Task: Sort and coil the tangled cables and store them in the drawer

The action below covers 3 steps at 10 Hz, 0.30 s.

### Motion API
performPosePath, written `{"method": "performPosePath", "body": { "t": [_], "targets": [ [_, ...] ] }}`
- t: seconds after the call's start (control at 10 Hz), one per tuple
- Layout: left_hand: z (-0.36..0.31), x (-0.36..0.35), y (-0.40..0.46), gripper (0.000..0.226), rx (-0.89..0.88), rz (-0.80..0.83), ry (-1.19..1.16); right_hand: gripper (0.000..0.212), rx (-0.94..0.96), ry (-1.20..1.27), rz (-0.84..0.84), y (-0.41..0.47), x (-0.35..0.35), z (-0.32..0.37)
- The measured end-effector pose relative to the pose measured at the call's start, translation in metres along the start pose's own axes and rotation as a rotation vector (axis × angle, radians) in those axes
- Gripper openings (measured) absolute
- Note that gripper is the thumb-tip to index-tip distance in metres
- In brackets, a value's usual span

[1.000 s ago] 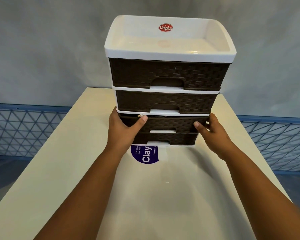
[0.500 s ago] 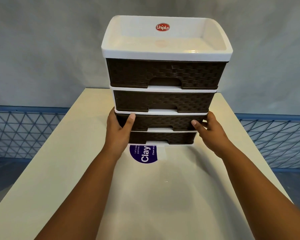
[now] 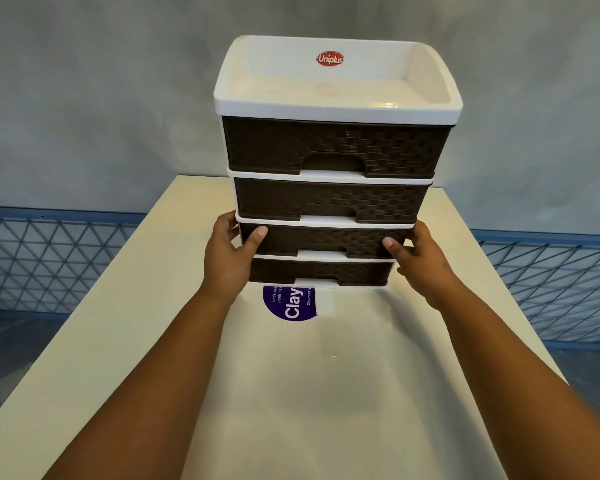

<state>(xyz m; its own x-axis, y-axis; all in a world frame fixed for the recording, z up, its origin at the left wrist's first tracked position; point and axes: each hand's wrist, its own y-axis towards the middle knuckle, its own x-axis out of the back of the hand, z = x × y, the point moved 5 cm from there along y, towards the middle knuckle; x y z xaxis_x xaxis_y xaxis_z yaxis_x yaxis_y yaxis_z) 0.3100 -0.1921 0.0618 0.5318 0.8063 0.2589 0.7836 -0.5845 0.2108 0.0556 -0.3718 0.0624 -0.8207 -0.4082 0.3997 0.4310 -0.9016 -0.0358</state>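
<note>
Two hands grip the drawer unit [image 3: 329, 199] on the worktop [image 3: 118, 334]: my left hand [image 3: 227, 258] and right hand [image 3: 418, 261] clasp its sides at the third drawer [image 3: 323, 239], thumbs on the front.

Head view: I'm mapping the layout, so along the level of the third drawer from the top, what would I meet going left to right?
Blue mesh fence → left hand → third drawer front → right hand → blue mesh fence on the right side.
</note>
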Motion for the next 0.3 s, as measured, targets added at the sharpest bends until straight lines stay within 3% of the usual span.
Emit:
{"method": "performPosePath", "body": {
  "t": [0.2, 0.3],
  "targets": [
    [-0.017, 0.002, -0.014, 0.073, -0.014, -0.097, 0.287, 0.064, -0.084, 0.027, 0.014, -0.010, 0.008, 0.011],
    [-0.058, 0.009, -0.021, 0.074, -0.205, -0.185, 0.404, 0.066, -0.032, -0.064, -0.062, -0.020, 0.029, 0.036]
  ]
}}
